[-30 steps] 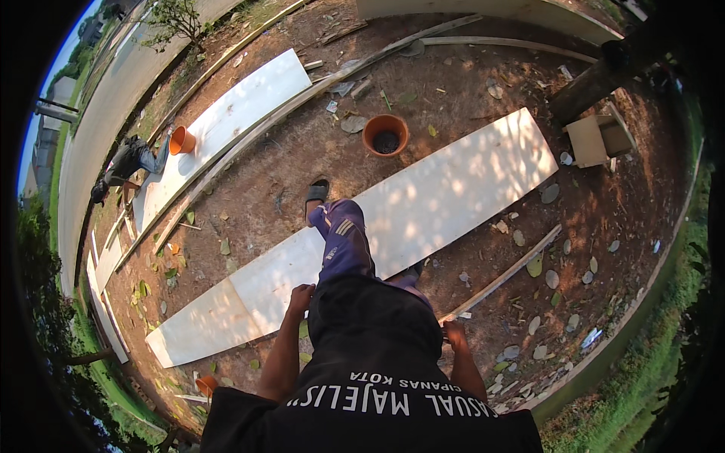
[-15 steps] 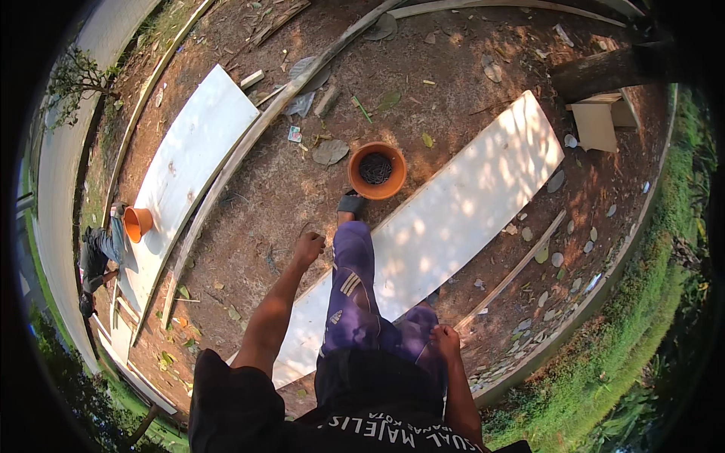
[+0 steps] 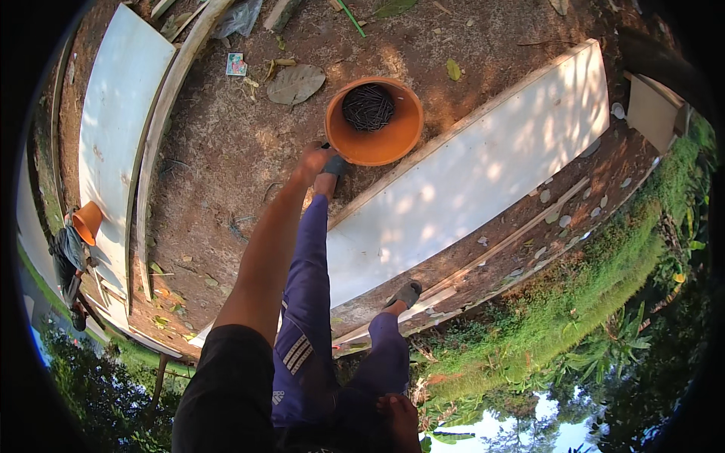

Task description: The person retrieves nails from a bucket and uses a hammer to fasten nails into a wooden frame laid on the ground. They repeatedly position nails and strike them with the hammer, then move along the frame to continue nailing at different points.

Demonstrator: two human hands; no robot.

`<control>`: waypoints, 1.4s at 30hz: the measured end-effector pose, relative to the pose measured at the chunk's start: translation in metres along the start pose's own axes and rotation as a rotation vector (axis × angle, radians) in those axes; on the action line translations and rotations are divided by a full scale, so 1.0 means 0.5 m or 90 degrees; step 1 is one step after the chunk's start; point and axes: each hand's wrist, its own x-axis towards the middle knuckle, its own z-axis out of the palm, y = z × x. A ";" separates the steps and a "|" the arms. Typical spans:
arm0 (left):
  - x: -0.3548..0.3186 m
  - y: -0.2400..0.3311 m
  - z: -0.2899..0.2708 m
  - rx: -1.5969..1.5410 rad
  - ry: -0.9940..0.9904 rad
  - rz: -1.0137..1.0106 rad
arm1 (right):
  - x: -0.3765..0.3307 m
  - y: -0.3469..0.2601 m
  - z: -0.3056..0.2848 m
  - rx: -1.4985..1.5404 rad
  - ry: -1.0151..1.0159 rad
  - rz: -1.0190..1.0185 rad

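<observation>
An orange plastic bucket [image 3: 414, 124] stands on the bare soil, with a heap of dark nails [image 3: 368, 107] at its bottom. My left arm stretches down and forward, and my left hand [image 3: 316, 158] is just beside the bucket's near left side, over my left foot. Its fingertips are blurred against my dark sandal, so I cannot tell whether they touch the bucket. Low in the view, my right hand [image 3: 398, 417] is close to my right thigh, fingers curled in, with nothing showing out of them.
A long white board [image 3: 461, 196] lies right of the bucket, between my feet. Another white board [image 3: 121, 98] and a wooden beam [image 3: 160, 128] run along the left. A person [image 3: 66, 260] bends there beside a second orange bucket [image 3: 87, 222]. A thin wood strip [image 3: 521, 226] lies to the right.
I have bent lower, and the bucket looks nearer and larger. My left hand has moved forward to the bucket's side. My right foot now shows beyond the board.
</observation>
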 end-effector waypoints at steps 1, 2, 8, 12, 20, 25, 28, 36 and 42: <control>0.015 -0.004 0.007 -0.028 -0.035 0.019 | 0.007 0.013 -0.017 0.001 0.001 0.007; 0.042 -0.026 -0.009 -0.055 -0.031 -0.017 | 0.010 0.021 -0.030 -0.005 -0.009 0.019; 0.097 -0.083 0.073 -0.250 0.067 -0.116 | -0.025 -0.012 -0.014 -0.002 -0.034 0.013; 0.101 -0.048 0.080 -0.241 0.086 -0.103 | -0.048 -0.023 -0.008 -0.055 -0.065 -0.095; 0.069 0.075 0.079 -0.094 0.065 -0.114 | 0.023 0.072 -0.116 0.021 -0.017 -0.137; -0.082 0.082 0.043 -0.021 0.170 -0.040 | 0.247 0.388 -0.257 -0.145 0.165 -0.346; -0.228 0.005 -0.055 -0.111 0.105 -0.003 | 0.366 0.499 -0.345 -0.162 0.268 -0.453; -0.821 -0.198 0.100 -0.360 0.004 0.068 | 1.085 1.008 -0.662 0.087 0.072 -0.044; -1.135 -0.193 0.226 -0.594 0.131 0.179 | 1.092 0.878 -0.680 0.703 -0.162 -0.178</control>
